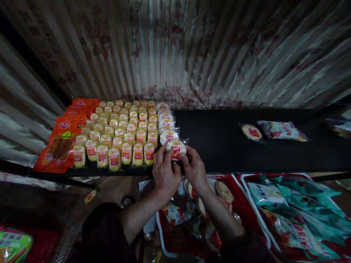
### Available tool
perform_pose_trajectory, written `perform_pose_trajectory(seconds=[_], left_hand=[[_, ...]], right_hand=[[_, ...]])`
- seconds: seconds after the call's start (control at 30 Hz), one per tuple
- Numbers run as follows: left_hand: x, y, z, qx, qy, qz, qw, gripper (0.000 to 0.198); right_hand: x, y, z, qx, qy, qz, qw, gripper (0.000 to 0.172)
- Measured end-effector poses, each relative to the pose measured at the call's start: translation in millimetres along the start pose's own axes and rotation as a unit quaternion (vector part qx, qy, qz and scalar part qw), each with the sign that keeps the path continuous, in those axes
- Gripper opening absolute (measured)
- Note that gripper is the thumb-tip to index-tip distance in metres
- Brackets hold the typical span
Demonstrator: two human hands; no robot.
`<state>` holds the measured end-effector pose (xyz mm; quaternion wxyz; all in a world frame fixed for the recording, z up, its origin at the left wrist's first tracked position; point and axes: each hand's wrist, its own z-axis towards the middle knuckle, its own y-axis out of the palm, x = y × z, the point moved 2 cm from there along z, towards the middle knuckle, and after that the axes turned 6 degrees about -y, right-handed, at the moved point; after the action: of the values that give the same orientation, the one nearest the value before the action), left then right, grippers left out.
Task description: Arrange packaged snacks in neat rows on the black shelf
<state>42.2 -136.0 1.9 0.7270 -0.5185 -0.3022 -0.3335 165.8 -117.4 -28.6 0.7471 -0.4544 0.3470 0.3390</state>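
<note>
Between both sets of fingers is a round white cake in a clear wrapper with a red label (176, 149), at the front of a row of similar wrapped round cakes (166, 125) on the black shelf (212, 145). My left hand (165, 174) grips its left side with thumb and fingers. My right hand (194, 168) pinches its lower right edge. To the left of that row stand several rows of small yellow wrapped cakes (124, 137) with red and white labels. Farther left, orange snack packets (57, 143) overlap one another.
A loose round wrapped cake (251, 132) and a striped packet (283, 130) lie on the shelf's right part. Below are a red basket of wrapped cakes (171, 244) and another holding teal packets (314, 218). A patterned curtain (169, 47) hangs behind. One small packet (91, 196) lies lower left.
</note>
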Motion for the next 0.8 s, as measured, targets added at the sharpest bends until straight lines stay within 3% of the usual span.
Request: perform_pose_trajectory(seconds=[0.3, 0.53, 0.8], left_hand=[[2.1, 2.7, -3.5, -0.012, 0.024, 0.031, 0.999, 0.051], [-2.7, 8.2, -3.6, -0.024, 0.038, 0.025, 0.999, 0.057], [-4.0, 9.1, -3.3, -0.032, 0.04, 0.042, 0.998, 0.057]], right_hand=[[-2.3, 4.5, 7.6, -0.033, -0.026, -0.034, 0.999, 0.042], [-9.1, 8.4, 10.4, -0.036, -0.056, -0.073, 0.995, 0.036], [-10.6, 6.0, 12.2, -0.027, -0.062, -0.141, 0.988, 0.041]])
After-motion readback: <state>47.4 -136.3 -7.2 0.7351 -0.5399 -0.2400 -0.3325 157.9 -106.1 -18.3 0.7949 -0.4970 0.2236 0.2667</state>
